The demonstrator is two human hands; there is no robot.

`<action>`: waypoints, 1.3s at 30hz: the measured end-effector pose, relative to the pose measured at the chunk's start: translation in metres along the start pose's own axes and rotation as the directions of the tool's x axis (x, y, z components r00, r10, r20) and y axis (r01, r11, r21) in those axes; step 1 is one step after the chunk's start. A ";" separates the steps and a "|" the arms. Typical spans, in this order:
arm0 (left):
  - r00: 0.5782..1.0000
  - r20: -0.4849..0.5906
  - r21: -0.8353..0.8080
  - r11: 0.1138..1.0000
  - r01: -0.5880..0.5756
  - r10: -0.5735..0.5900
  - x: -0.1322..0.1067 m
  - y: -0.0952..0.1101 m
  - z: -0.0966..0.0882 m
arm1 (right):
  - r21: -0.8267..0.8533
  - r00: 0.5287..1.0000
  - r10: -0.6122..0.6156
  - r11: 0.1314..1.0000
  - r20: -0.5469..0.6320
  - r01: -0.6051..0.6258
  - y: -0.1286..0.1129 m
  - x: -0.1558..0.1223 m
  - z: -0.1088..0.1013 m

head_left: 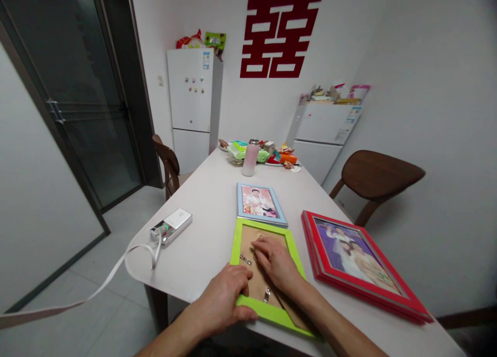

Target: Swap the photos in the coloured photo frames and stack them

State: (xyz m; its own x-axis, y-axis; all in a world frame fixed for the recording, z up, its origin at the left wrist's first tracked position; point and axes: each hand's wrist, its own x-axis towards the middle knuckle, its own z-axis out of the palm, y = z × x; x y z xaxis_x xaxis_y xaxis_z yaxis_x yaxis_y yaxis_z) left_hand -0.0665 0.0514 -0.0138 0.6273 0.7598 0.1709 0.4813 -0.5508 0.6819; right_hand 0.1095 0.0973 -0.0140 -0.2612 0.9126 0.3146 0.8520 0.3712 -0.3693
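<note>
Well, in the head view, a lime-green picture frame (pixel 261 226) is seen lying face down at the near edge of a white table (pixel 186 263), with a brown backing board (pixel 254 289) set inside its rim, so the backing appears to be in place already. A metal clip (pixel 245 259) is seen on the left of the board and a second metal clip (pixel 266 295) near its lower edge, while a third is partly covered by fingers; whether they are turned down against the board cannot be told. The near-left part of the frame is covered by the left hand (pixel 223 300), with its fingers laid over the rim and its thumb along the near edge, but whether the frame is clamped cannot be told. The right hand (pixel 274 261) is laid flat on the board, its fingers kept together and closed on nothing. A light-blue frame (pixel 261 204) and a red frame (pixel 351 258) are laid face up with their photographs showing, just beyond and to the right of the green one; whether the red one is a single frame or a stack cannot be told. A silver-and-white device (pixel 171 227) with a white strap (pixel 116 263) is placed to the left, and a pink flask (pixel 250 157) stands toward the far end.
</note>
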 end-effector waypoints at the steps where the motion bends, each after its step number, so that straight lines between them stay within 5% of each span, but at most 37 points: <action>1: 1.000 -0.001 -0.003 1.000 -0.006 0.006 0.000 0.000 0.000 | -0.027 0.998 0.055 0.998 -0.029 -0.055 0.007 0.003 -0.001; 7: 1.000 -0.009 0.018 1.000 0.000 0.000 0.000 0.003 -0.002 | -0.123 0.984 0.170 0.977 -0.053 -0.176 0.033 0.019 0.000; 19: 1.000 -0.008 0.003 1.000 0.000 0.000 0.000 0.003 -0.003 | -0.167 0.981 0.168 0.969 -0.097 -0.183 0.030 0.041 0.018; 39: 0.998 0.002 0.099 0.993 0.068 -0.069 -0.004 0.015 0.002 | 0.072 0.943 0.269 0.963 -0.197 -0.260 0.035 0.046 0.016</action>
State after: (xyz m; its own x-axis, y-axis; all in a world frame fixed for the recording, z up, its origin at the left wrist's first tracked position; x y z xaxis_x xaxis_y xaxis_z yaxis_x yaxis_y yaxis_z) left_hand -0.0607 0.0395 -0.0057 0.5940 0.7951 0.1225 0.5813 -0.5294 0.6179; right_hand 0.1200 0.1553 -0.0263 0.0722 0.9265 0.3694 0.8557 0.1328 -0.5002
